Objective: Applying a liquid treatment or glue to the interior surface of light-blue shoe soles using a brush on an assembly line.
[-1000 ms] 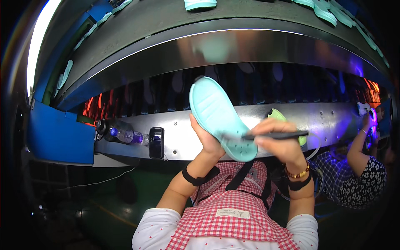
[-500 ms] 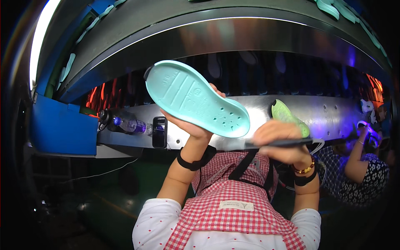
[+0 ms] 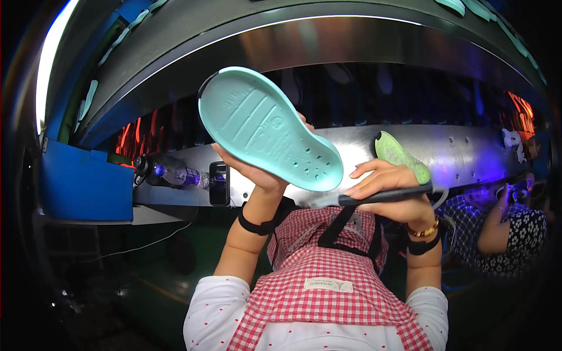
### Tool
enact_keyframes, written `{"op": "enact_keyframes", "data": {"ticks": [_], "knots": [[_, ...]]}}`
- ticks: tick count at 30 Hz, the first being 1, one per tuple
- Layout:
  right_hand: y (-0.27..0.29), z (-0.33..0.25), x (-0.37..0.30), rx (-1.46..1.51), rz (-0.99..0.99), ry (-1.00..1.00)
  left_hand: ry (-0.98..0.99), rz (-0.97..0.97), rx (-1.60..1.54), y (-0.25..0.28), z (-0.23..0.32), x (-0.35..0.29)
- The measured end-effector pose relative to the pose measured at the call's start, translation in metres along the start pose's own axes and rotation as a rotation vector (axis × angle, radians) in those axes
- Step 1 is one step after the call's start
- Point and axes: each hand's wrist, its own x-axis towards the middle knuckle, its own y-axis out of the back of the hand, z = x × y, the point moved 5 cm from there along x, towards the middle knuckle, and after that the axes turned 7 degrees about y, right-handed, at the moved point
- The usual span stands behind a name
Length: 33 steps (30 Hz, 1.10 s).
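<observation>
My left hand [image 3: 257, 174] holds a turquoise shoe sole [image 3: 263, 131] from beneath, and most of its fingers are hidden behind it. The sole is tilted, its wide end up at the left with a black edge, its holed end down at the right. In my right hand [image 3: 404, 175] is a slim tool with a black handle [image 3: 380, 195], its pale metallic tip pointing left below the sole. A cord seems to trail from the handle's right end. My right fingertips are close to the sole's lower right edge; whether they touch it I cannot tell.
On the metal bench [image 3: 456, 152] lies a green sole [image 3: 401, 157]. To the left are a phone [image 3: 219, 184] and a clear bottle [image 3: 178, 175]. A conveyor [image 3: 234, 23] carrying turquoise pieces [image 3: 88, 102] runs above. Another person's arm [image 3: 494, 234] is at the right.
The sole and my left hand have shifted slightly up and left. My right hand, blurred before, now shows sharply, its fingers stretched toward the sole.
</observation>
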Motion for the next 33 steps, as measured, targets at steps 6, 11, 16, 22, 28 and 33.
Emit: {"op": "enact_keyframes", "data": {"ticks": [6,11,16,22,28,33], "knots": [[-0.01,0.037,-0.013,0.746,0.363,-0.239,0.197,-0.003,-0.289,-0.021,-0.016,-0.009],[-0.027,0.013,-0.008,0.312,0.191,-0.368,0.441,-0.046,-0.245,0.017,-0.048,-0.033],[-0.003,-0.007,0.006,0.045,0.112,-0.221,0.585,-0.086,0.005,0.017,-0.037,-0.024],[-0.011,-0.023,0.007,0.06,-0.298,0.087,0.941,-0.121,-0.057,0.002,-0.033,-0.021],[-0.003,-0.025,0.014,-0.112,-0.346,0.093,1.137,-0.275,0.416,-0.018,-0.031,-0.022],[0.011,-0.025,0.013,-0.149,-0.197,0.072,1.221,-0.088,0.288,0.004,-0.021,-0.027]]}}
